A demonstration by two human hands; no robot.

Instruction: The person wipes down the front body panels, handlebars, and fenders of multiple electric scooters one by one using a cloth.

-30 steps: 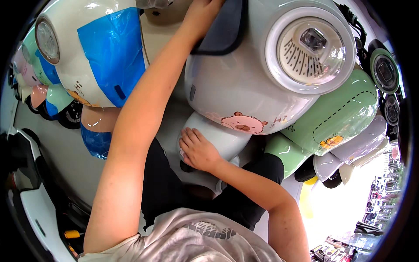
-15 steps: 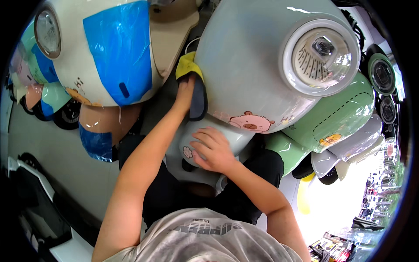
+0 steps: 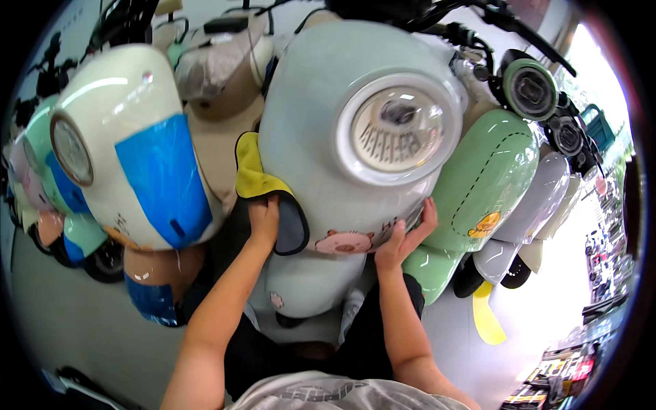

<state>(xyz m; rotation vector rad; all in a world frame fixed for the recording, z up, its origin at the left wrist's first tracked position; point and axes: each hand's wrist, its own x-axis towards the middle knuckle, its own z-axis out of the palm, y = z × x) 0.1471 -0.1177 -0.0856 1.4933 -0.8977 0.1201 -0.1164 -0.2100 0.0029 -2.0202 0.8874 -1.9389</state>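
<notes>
The left hand (image 3: 265, 220) presses a yellow-and-grey cloth (image 3: 263, 181) flat against the side of the pale grey scooter front (image 3: 321, 137), fingers spread over the cloth rather than closed round it. The right hand (image 3: 403, 239) lies open on the opposite lower edge of the same panel, just beside the pink cartoon sticker (image 3: 345, 242), seemingly bracing it. The two hands are well apart, one on each flank of the panel, with the round headlight (image 3: 398, 128) above and between them.

This looks like the wiping step: the cloth is in contact with the paint and partly tucked round the panel's left edge. Judging by that, a further stroke would call for steady pressure from the left hand while it follows the curve of the shell, the right hand holding the front steady.

The scooter front faces the person head-on, headlight toward the camera; its long axis runs up and down, from the handlebars (image 3: 478, 20) far above the hands to the front mudguard (image 3: 307, 283) just below them. The cloth hangs lengthwise along that same axis.

Beyond the left hand stands a cream scooter with blue film (image 3: 160, 181); beyond the right, a light green scooter (image 3: 488, 178).
</notes>
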